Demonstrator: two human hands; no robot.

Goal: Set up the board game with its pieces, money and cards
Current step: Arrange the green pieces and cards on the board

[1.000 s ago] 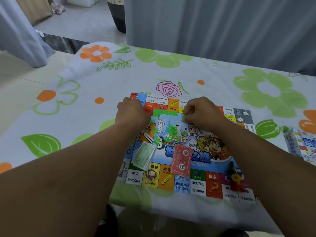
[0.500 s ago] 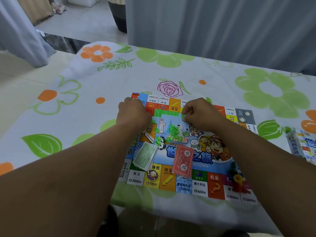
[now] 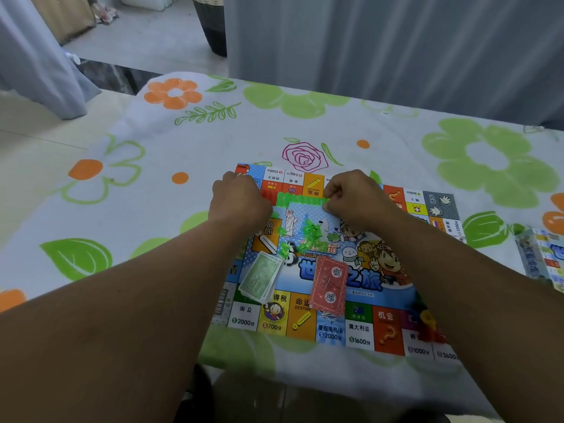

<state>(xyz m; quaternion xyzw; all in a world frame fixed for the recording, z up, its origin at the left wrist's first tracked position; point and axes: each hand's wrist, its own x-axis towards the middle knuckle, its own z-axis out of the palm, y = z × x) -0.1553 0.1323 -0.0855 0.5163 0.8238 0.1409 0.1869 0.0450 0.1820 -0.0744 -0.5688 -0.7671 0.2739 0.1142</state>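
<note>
A colourful game board point(image 3: 360, 300) lies on the flowered tablecloth. Both hands are closed over its far part. My left hand point(image 3: 241, 196) and my right hand point(image 3: 354, 196) each pinch an end of a strip of joined green plastic houses point(image 3: 300, 199). Loose green plastic pieces point(image 3: 308, 230) lie scattered below the strip. A stack of green paper money point(image 3: 262, 277) rests on the board's left part. A red card stack point(image 3: 331, 285) lies near the middle. Yellow and red pawn pieces point(image 3: 427, 323) stand at the near right corner, partly hidden by my right forearm.
The game box point(image 3: 544, 257) sits at the table's right edge. The tablecloth point(image 3: 152, 166) extends left and far of the board. Grey curtains point(image 3: 396, 41) hang behind the table. A dark bin point(image 3: 210, 22) stands on the floor beyond.
Both hands stay on the green house strip with almost no movement. The view has shifted slightly.
</note>
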